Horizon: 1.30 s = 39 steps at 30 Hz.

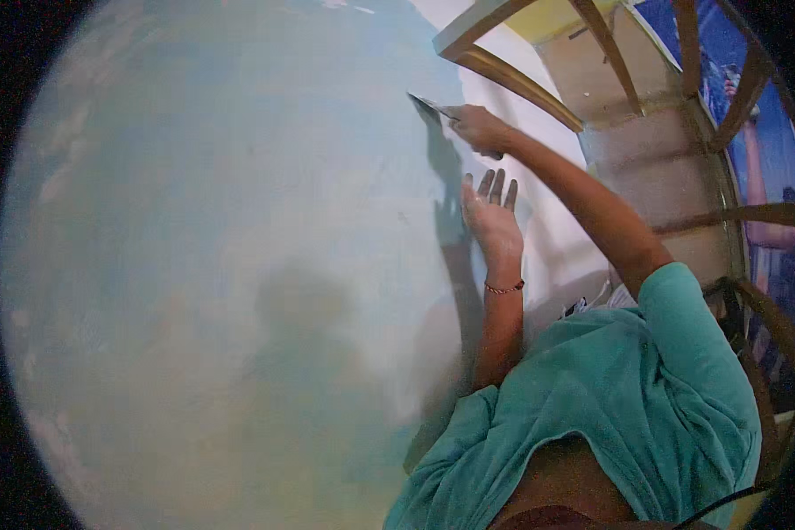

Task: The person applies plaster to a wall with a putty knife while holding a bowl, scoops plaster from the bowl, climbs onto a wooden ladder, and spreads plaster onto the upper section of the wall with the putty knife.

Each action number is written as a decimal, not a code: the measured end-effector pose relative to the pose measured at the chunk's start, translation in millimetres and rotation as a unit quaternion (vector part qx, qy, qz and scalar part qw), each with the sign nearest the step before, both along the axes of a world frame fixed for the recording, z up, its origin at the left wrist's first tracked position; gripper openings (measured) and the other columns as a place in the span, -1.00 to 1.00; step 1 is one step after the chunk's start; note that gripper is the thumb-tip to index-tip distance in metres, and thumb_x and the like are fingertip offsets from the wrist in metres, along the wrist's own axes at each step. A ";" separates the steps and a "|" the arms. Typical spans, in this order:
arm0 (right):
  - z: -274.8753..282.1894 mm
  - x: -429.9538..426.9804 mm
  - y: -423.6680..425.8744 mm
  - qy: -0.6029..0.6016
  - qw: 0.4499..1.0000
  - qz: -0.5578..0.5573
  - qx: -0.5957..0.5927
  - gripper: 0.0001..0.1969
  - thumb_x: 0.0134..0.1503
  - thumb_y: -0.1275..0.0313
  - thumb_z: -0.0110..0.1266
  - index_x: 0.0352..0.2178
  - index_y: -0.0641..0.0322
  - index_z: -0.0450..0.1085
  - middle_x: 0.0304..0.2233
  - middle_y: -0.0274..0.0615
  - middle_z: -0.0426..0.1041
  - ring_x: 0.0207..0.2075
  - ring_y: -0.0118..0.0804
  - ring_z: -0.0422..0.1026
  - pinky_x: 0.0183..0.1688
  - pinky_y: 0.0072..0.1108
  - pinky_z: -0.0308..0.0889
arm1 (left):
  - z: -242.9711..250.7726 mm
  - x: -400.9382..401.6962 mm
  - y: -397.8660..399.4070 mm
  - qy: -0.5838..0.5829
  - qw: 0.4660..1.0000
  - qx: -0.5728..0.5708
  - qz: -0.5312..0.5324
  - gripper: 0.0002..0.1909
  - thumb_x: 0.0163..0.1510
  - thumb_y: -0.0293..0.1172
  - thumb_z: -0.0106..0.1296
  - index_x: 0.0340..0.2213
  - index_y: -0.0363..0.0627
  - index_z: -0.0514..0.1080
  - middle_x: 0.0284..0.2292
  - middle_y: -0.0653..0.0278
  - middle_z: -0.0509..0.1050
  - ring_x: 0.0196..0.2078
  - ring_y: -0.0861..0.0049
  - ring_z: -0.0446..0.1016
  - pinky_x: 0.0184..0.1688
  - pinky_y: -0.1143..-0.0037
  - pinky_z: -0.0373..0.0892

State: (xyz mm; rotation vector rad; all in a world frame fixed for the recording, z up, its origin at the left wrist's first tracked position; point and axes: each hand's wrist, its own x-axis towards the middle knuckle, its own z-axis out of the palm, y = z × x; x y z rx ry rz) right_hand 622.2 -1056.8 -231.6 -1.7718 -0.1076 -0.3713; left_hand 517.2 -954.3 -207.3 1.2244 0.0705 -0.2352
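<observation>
My right hand grips a putty knife by its handle. The blade's wide metal edge points left, at the surface of a pale blue-green wall, and a dark shadow runs along the wall below it. Whether the edge touches the wall, I cannot tell. Below the right hand, my left hand is raised with palm up and fingers apart, holding nothing. Pale residue marks its palm and fingers. A thin braided bracelet circles the left wrist.
A wooden frame with several bars stands at the upper right, close to my right forearm. Behind it lies a brown panelled surface. A blue sheet, apparently printed, borders the far right. White material shows beside my shirt.
</observation>
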 end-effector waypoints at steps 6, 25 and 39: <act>17.4 -8.5 -49.7 0.092 0.979 0.163 0.079 -0.63 -0.06 0.37 -0.25 -0.18 0.31 0.15 -0.69 -0.22 0.18 -0.78 -0.43 0.23 -0.78 -0.62 0.19 | -10.9 6.5 -2.4 0.031 0.999 -0.023 -0.020 -0.42 0.00 -0.10 -0.35 -0.05 -0.19 -0.17 -0.18 -0.03 0.06 -0.12 0.26 0.12 -0.07 0.27 0.09; 78.1 -92.7 46.3 -0.051 0.997 0.023 -0.048 -0.63 -0.02 0.38 -0.29 -0.10 -0.03 0.07 -0.46 -0.03 0.23 -0.47 -0.01 0.29 -0.35 -0.26 0.15 | 11.9 15.4 -2.3 -0.009 0.958 -0.243 -0.155 -0.42 -0.04 0.05 -0.41 -0.09 -0.13 0.01 -0.12 0.17 0.12 -0.05 0.29 0.07 0.00 0.31 -0.02; 143.5 -76.8 6.1 -0.077 0.996 0.035 -0.020 -0.63 -0.04 0.40 -0.23 -0.12 0.05 0.11 -0.61 0.05 0.26 -0.51 -0.02 0.29 -0.42 -0.34 0.19 | 62.4 -0.5 -27.9 0.036 0.964 -0.233 -0.126 -0.43 -0.03 0.03 -0.41 -0.09 -0.15 0.01 -0.12 0.15 0.12 -0.05 0.27 0.07 0.01 0.30 -0.02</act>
